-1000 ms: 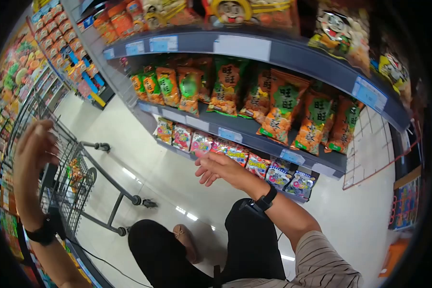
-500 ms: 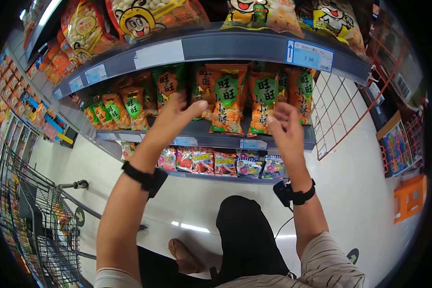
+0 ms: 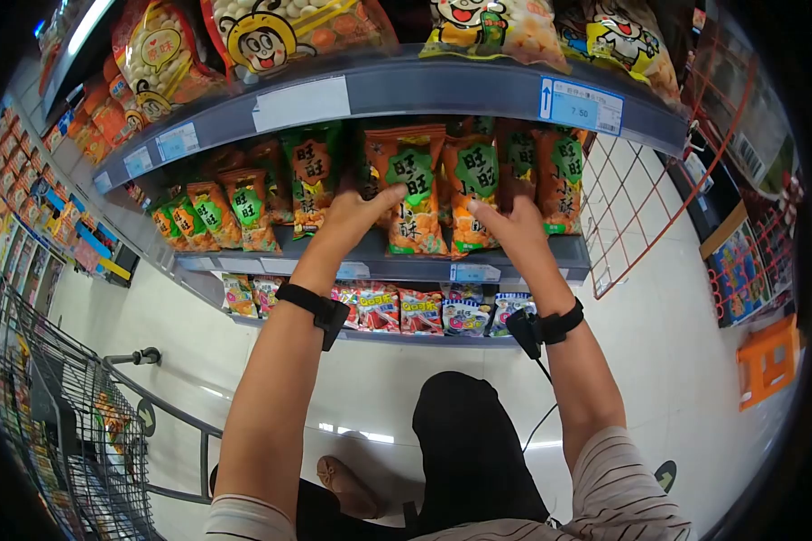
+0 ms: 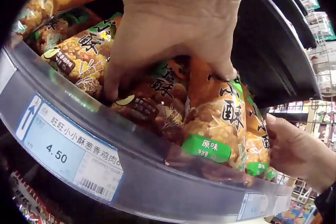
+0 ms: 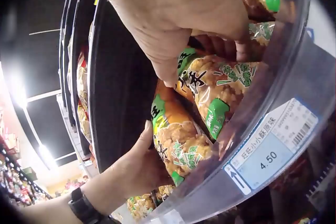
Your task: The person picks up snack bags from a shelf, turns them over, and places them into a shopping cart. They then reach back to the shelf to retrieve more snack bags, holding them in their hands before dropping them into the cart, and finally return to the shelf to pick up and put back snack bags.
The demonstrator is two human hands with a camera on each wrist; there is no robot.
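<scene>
Two orange snack bags with green tops stand side by side at the front of the middle shelf. My left hand (image 3: 347,221) grips the left snack bag (image 3: 415,221), thumb across its front and fingers at its left side, partly hidden. On the right snack bag (image 3: 473,185) my right hand (image 3: 521,236) has its thumb on the front, with the fingers bent round the right side. Close up in the left wrist view, the left thumb presses near the top of the left bag (image 4: 212,124). Both bags stand behind the clear shelf lip (image 5: 241,137).
More orange snack bags (image 3: 248,212) line the shelf on both sides. Above juts a shelf edge (image 3: 388,95) with larger bags; below sit small candy bags (image 3: 419,311). A red wire rack (image 3: 640,207) borders the right, and a shopping cart (image 3: 63,433) stands at left.
The view has turned towards the shelf. Both hands have come up from over the floor and cart to the snack bags and taken hold of them; the two bags now stand closer together.
</scene>
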